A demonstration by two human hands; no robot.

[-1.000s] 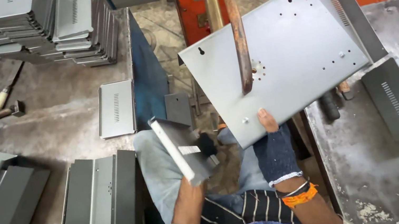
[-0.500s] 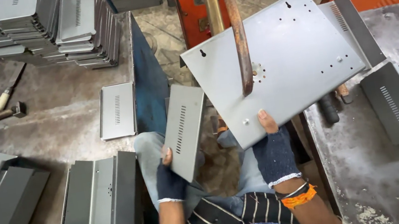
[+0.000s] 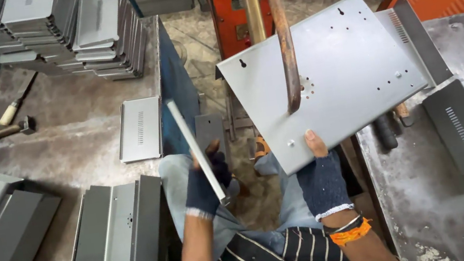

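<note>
Overhead, grey benches (image 3: pixel 77 130) flank a gap; right hand (image 3: pixel 322 183) grips the flat panel (image 3: pixel 346 69), left hand (image 3: pixel 206 181) pinches an upright strip (image 3: pixel 194 146).

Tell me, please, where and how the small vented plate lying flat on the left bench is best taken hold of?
The vented plate lies flat on the bench with its turned-up rim facing upward. Grip one long rim edge, probably the right one, nearest the bench edge and the left hand. Come from the right and pinch the raised lip, since the flat underside leaves no gap for fingers.
</note>
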